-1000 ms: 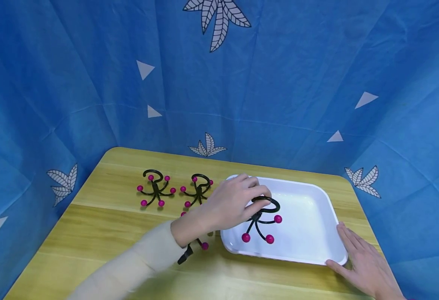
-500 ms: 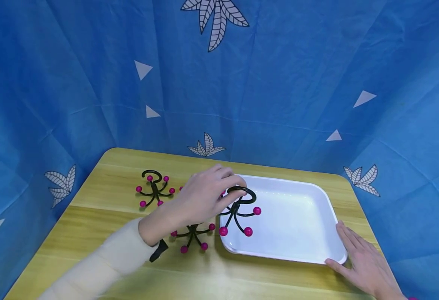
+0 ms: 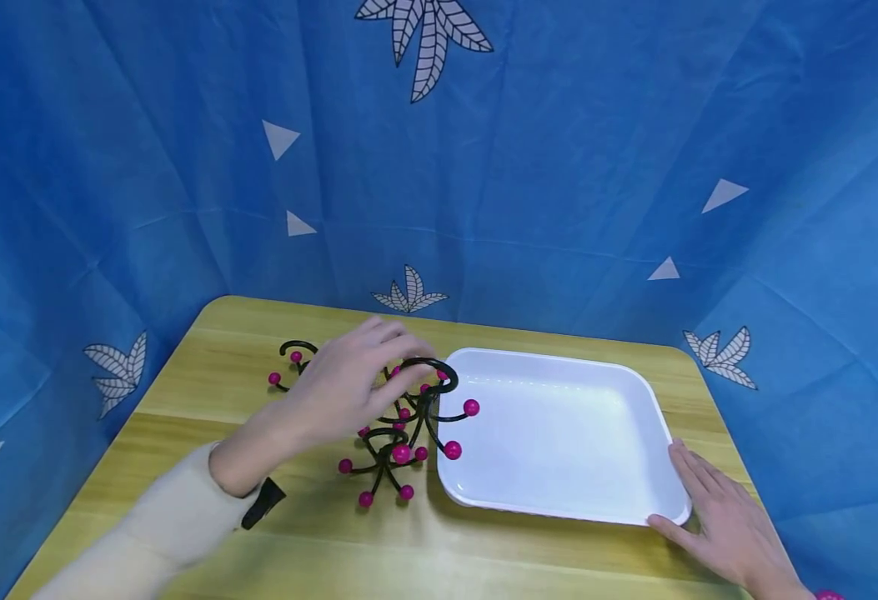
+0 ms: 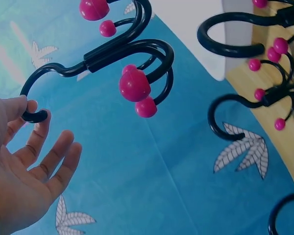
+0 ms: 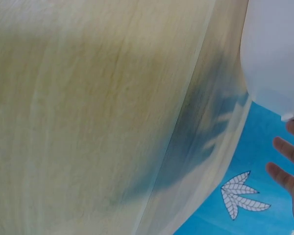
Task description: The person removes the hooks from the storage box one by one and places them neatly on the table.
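Observation:
My left hand (image 3: 344,383) pinches a black hook hanger (image 3: 425,407) by its curved top, thumb against fingertips. In the left wrist view, several arms with pink ball tips fan out from the stem of the held hanger (image 4: 112,54). It hangs over the left rim of a white tray (image 3: 559,442). A similar hanger (image 3: 383,457) lies on the table just in front of the tray's left side. Another hanger (image 3: 298,347) lies at the far left, partly hidden by my hand. My right hand (image 3: 731,529) rests with straight fingers at the tray's near right corner.
A further hanger lies behind the held one, mostly overlapped by it. The wooden table (image 3: 318,550) has rounded back corners. Blue patterned cloth (image 3: 559,183) rises behind and at both sides. A pink ball (image 3: 829,595) shows at the lower right edge.
My left hand has carried the held hanger leftward, from above the tray to its left rim. The front hanger has come into full view. My right hand stays at the tray corner.

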Demonstrator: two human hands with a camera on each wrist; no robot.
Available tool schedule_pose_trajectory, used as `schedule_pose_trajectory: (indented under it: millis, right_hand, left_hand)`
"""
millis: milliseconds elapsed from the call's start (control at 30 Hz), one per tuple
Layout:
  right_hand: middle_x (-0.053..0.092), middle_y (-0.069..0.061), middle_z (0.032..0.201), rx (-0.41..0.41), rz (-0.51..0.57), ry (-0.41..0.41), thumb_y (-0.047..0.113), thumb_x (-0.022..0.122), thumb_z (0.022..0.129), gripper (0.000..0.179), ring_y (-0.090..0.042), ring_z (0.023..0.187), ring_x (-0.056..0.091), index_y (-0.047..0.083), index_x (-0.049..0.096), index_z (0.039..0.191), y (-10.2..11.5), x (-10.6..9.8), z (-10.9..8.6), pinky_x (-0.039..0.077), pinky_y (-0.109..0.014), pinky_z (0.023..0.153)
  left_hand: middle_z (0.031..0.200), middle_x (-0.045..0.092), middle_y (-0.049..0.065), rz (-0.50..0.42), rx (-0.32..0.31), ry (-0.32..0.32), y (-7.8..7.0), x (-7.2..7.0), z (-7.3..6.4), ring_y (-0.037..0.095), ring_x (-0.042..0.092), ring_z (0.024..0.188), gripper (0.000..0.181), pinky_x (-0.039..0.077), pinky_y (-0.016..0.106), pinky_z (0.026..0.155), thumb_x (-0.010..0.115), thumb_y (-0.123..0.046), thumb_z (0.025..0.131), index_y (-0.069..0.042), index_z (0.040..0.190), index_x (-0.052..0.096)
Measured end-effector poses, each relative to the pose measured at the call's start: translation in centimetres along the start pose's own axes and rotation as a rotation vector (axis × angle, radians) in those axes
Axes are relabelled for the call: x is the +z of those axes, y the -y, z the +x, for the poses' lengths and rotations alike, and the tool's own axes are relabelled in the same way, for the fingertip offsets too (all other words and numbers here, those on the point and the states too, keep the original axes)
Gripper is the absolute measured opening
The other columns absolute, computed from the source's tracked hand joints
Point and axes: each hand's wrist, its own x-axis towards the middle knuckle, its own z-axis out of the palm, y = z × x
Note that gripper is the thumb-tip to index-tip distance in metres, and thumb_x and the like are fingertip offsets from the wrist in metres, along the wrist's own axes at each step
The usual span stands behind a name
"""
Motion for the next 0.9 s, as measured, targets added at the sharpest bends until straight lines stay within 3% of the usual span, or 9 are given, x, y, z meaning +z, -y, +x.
schedule_pose_trajectory:
  millis: [133,300,367,467,600,700,833,900]
  right_hand:
    - [0.037,-0.016,0.171,-0.001,0.003,0.003,0.059,0.075,0.09,0.106,-0.028,0.165,0.024,0.012,0.022,0.169,0.1,-0.1,0.1,-0.01,-0.011,0.128]
    - [0.04,-0.018,0.169,0.0,0.002,0.003,0.06,0.076,0.089,0.107,-0.036,0.156,0.038,0.011,0.023,0.168,0.2,-0.3,0.1,-0.012,-0.007,0.125]
    - [0.04,-0.018,0.168,-0.01,-0.003,-0.008,0.059,0.076,0.088,0.107,-0.032,0.16,0.034,0.01,0.024,0.168,0.2,-0.3,0.2,-0.016,-0.001,0.118]
    - [0.041,-0.018,0.168,-0.025,-0.006,-0.034,0.059,0.077,0.088,0.107,-0.014,0.167,0.01,0.009,0.026,0.167,0.1,-0.3,0.1,-0.014,-0.001,0.119]
    - [0.043,-0.017,0.167,-0.052,-0.008,-0.07,0.058,0.079,0.085,0.107,0.019,0.153,-0.01,0.006,0.031,0.165,0.0,-0.3,0.2,-0.011,-0.001,0.121]
    - [0.044,-0.017,0.166,-0.058,-0.013,-0.079,0.059,0.08,0.084,0.107,0.015,0.156,-0.007,0.006,0.032,0.165,0.0,-0.3,0.2,-0.01,-0.002,0.122]
    - [0.043,-0.017,0.168,-0.043,-0.023,-0.064,0.06,0.078,0.085,0.108,-0.001,0.165,0.005,0.007,0.03,0.166,0.0,-0.3,0.1,-0.012,-0.003,0.122]
    - [0.042,-0.017,0.168,-0.04,-0.027,-0.058,0.06,0.078,0.086,0.108,0.0,0.164,0.004,0.007,0.029,0.166,0.1,-0.3,0.1,-0.012,-0.003,0.121]
  left_hand:
    - [0.111,0.073,-0.007,0.018,-0.035,-0.002,0.5,-1.3,-0.8,0.013,0.064,0.105,0.02,0.052,0.028,0.073,0.065,-0.032,0.106,-0.022,0.118,0.076]
    - [0.111,0.073,-0.005,0.035,-0.056,-0.023,1.1,-3.0,-1.8,0.013,0.062,0.102,0.017,0.052,0.031,0.074,0.067,-0.027,0.105,-0.02,0.117,0.076]
    - [0.112,0.073,-0.004,0.04,-0.062,-0.034,1.5,-3.5,-2.2,0.014,0.063,0.104,0.016,0.055,0.035,0.078,0.067,-0.025,0.104,-0.019,0.117,0.076]
    - [0.111,0.074,-0.004,0.049,-0.07,-0.05,2.0,-3.8,-3.0,0.017,0.065,0.108,0.015,0.057,0.041,0.084,0.069,-0.023,0.103,-0.019,0.116,0.076]
    - [0.106,0.074,-0.005,0.078,-0.087,-0.071,2.9,-3.9,-4.4,0.016,0.066,0.104,0.014,0.056,0.039,0.079,0.072,-0.02,0.101,-0.02,0.114,0.076]
    - [0.103,0.073,-0.007,0.096,-0.103,-0.082,3.8,-3.8,-5.6,0.013,0.065,0.099,0.013,0.053,0.035,0.074,0.073,-0.019,0.1,-0.021,0.112,0.077]
    - [0.103,0.072,-0.01,0.111,-0.134,-0.088,4.7,-3.8,-7.0,0.009,0.062,0.094,0.014,0.051,0.031,0.07,0.074,-0.019,0.099,-0.024,0.112,0.076]
    - [0.103,0.072,-0.011,0.122,-0.147,-0.091,5.1,-3.8,-7.7,0.008,0.06,0.095,0.015,0.05,0.031,0.069,0.074,-0.019,0.099,-0.025,0.113,0.076]
